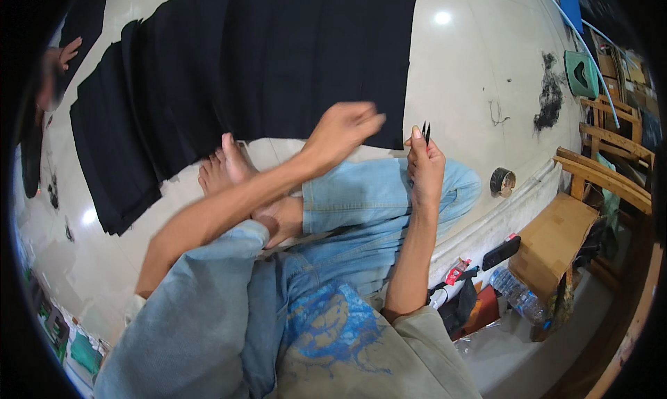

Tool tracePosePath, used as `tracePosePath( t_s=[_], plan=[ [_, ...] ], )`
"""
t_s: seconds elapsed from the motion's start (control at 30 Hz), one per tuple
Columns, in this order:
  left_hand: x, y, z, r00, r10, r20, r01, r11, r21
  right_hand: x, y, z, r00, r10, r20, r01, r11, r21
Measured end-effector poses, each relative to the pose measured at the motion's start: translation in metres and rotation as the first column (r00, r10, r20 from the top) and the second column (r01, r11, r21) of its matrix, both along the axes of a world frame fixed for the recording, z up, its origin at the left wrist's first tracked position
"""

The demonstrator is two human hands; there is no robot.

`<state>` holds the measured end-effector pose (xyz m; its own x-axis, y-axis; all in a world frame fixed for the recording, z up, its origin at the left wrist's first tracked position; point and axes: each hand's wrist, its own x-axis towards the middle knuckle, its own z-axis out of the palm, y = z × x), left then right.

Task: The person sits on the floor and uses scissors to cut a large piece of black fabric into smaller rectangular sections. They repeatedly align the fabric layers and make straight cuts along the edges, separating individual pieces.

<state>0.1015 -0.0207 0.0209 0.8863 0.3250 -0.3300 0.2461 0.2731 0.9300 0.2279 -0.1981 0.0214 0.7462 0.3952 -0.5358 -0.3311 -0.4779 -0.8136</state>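
Black cloth panels [278,59] lie overlapped in a wide fan on the pale floor in front of me. My left hand [345,131] is raised over the near edge of the cloth, its fingers curled together and blurred. Whatever they pinch, if anything, is too small to make out. To its right, above my bent knee, my right hand [425,164] is closed around a small black two-pronged tool [426,131]. The dark points stick up past the thumb; I cannot tell whether these are thread snips or tweezers.
Another person's hand [69,53] is at the far left by more dark cloth. Black thread tangles [549,97] and a tape roll [502,182] lie on the floor at right. Beyond are a cardboard box [554,243], a plastic bottle [517,295] and wooden frames [604,180].
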Motion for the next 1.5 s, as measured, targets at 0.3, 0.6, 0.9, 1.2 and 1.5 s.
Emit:
tracePosePath(
  t_s=[0.3, 0.6, 0.9, 1.2, 1.5],
  plan=[
    [0.033, 0.013, 0.059, 0.967, -0.155, 0.202, 0.062, 0.913, 0.403, -0.023, 0.019, -0.015, 0.845, 0.208, 0.492, -0.026, 0.936, -0.351],
    [-0.061, -0.028, -0.043, 0.951, -0.163, -0.262, -0.023, 0.809, -0.587, -0.001, 0.033, -0.037, 0.984, 0.032, 0.174, -0.018, 0.996, -0.082],
    [-0.011, -0.030, -0.053, 0.974, 0.223, -0.050, -0.203, 0.745, -0.635, 0.005, 0.037, 0.016, 0.941, -0.176, -0.288, 0.254, 0.932, 0.258],
    [-0.021, -0.016, -0.033, 0.969, 0.245, 0.008, -0.178, 0.725, -0.665, -0.029, 0.020, -0.008, 0.869, -0.338, 0.362, 0.290, 0.940, 0.179],
    [-0.022, -0.013, -0.028, 0.969, 0.245, -0.014, -0.198, 0.750, -0.631, -0.074, 0.011, 0.023, 0.964, 0.063, -0.259, -0.001, 0.972, 0.233]
  ],
)
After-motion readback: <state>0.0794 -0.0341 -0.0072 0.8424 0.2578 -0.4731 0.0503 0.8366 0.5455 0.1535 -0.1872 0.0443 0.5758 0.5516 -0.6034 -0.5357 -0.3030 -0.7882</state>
